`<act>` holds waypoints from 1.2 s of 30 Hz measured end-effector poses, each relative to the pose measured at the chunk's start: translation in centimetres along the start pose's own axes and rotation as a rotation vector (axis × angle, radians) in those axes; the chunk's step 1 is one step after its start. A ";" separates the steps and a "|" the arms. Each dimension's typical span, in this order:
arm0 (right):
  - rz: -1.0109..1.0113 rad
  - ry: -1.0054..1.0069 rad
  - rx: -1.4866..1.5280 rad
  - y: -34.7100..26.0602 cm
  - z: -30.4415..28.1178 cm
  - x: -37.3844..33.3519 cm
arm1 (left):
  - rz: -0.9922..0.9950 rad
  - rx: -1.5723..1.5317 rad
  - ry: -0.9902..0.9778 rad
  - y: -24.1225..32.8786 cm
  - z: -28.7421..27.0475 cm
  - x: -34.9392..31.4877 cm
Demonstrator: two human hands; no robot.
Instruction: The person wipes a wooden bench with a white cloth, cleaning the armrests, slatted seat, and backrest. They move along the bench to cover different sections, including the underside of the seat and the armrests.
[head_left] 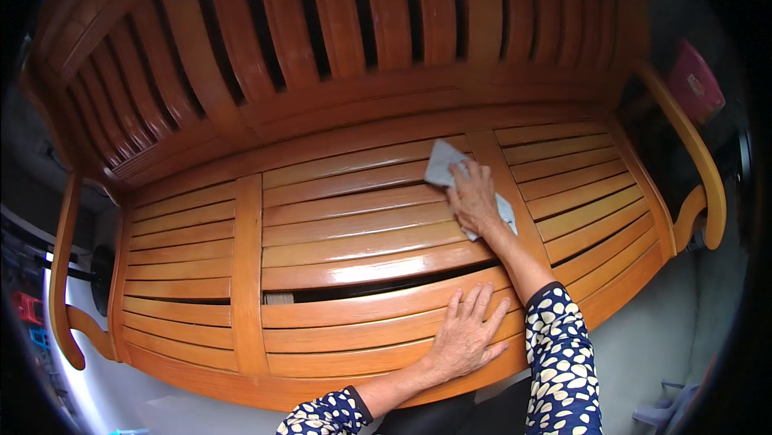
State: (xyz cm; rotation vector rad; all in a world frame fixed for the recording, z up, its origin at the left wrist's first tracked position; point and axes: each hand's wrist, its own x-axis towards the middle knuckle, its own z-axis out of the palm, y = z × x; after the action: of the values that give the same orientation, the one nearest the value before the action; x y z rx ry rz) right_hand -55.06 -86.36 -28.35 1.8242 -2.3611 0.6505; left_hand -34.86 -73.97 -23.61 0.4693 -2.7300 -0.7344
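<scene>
A slatted wooden bench (pixel 354 231) with a glossy orange-brown finish stretches across the view. My right hand (pixel 474 198) presses a pale grey cloth (pixel 440 163) onto the middle section of the seat, near the crosspiece at its right. The cloth sticks out past the fingers and below the palm. Closer to me, my left hand (pixel 466 332) lies flat on the front slats with its fingers spread, holding nothing. Both forearms wear dark blue sleeves with cream spots.
The bench's slatted backrest (pixel 338 13) rises at the far side. Curved armrests (pixel 66 266) bound both ends. A pink plastic item (pixel 696 81) is beyond the right armrest. Red (pixel 28 306) and blue stools stand at the far left. Dark gaps show between the seat slats.
</scene>
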 end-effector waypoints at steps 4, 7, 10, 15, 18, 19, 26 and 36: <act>0.146 0.195 -0.115 0.5 1.8 3.1 | -0.027 -0.060 0.001 0.2 0.2 0.0; 0.138 0.125 -0.103 -0.7 2.6 4.0 | -0.028 -0.075 0.015 0.2 -0.1 0.0; -0.035 0.106 -0.087 -3.6 3.6 4.2 | -0.027 -0.076 -0.050 0.2 -0.3 0.1; -0.357 -0.140 0.188 -9.9 4.7 4.9 | -0.048 -0.050 -0.210 0.1 -1.0 0.3; -0.268 -0.069 0.086 -8.8 5.1 6.7 | -0.047 -0.041 -0.242 0.0 -0.7 0.3; -0.204 -0.055 0.008 -8.3 5.1 7.6 | -0.048 -0.035 -0.224 0.0 -0.4 0.1; 0.452 0.207 -0.117 -5.7 5.9 9.9 | -0.060 -0.246 -0.189 -0.7 1.9 -0.5; 0.148 0.089 0.042 -17.3 9.1 11.4 | -0.045 -0.142 -0.125 0.2 2.4 -1.7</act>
State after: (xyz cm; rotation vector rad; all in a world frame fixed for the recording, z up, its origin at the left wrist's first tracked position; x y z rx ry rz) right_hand -40.31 -103.59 -28.16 1.6110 -2.4582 0.7850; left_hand -34.18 -72.05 -25.82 0.4692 -2.7632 -0.9934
